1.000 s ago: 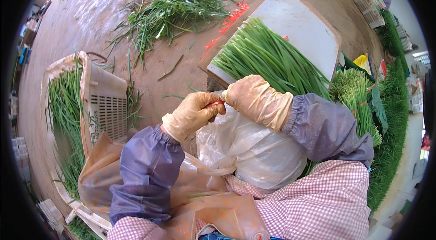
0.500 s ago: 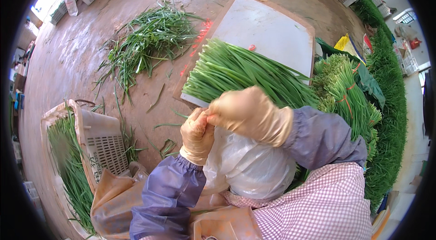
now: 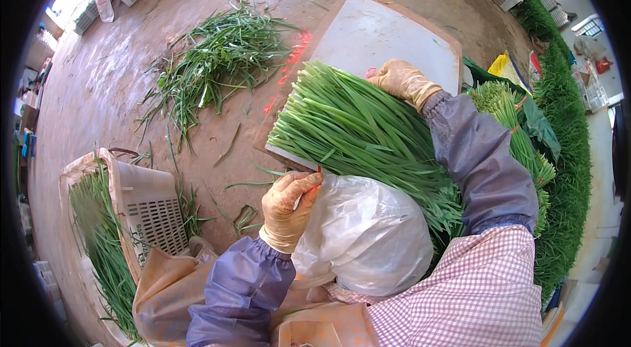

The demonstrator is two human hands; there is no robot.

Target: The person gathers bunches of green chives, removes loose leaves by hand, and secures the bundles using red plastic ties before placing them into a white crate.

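A thick bunch of green garlic chives (image 3: 368,123) lies across the white board, pale cut ends to the left, leaves to the lower right. My left hand (image 3: 289,206), in a tan glove, is closed at the bunch's near side, a short red tie (image 3: 319,169) standing up from its pinched fingertips. Beyond the bunch, my gloved right hand (image 3: 401,81) has its fingers curled over the far edge. A red loop of tie (image 3: 371,73) shows at those fingertips. Whether the two red pieces join beneath the chives is hidden.
The brown-edged white board (image 3: 388,31) carries the bunch. A clear plastic bag (image 3: 368,235) bulges before me. At left stands a white crate (image 3: 148,209) of greens. Loose leaves (image 3: 210,58) heap on the floor; several red ties (image 3: 292,61) lie nearby. Tied bundles (image 3: 513,117) stack at right.
My hands have come apart. The right one has moved away from me, over the bunch to its far side; the left stays low, now with the red tie visible in its fingers.
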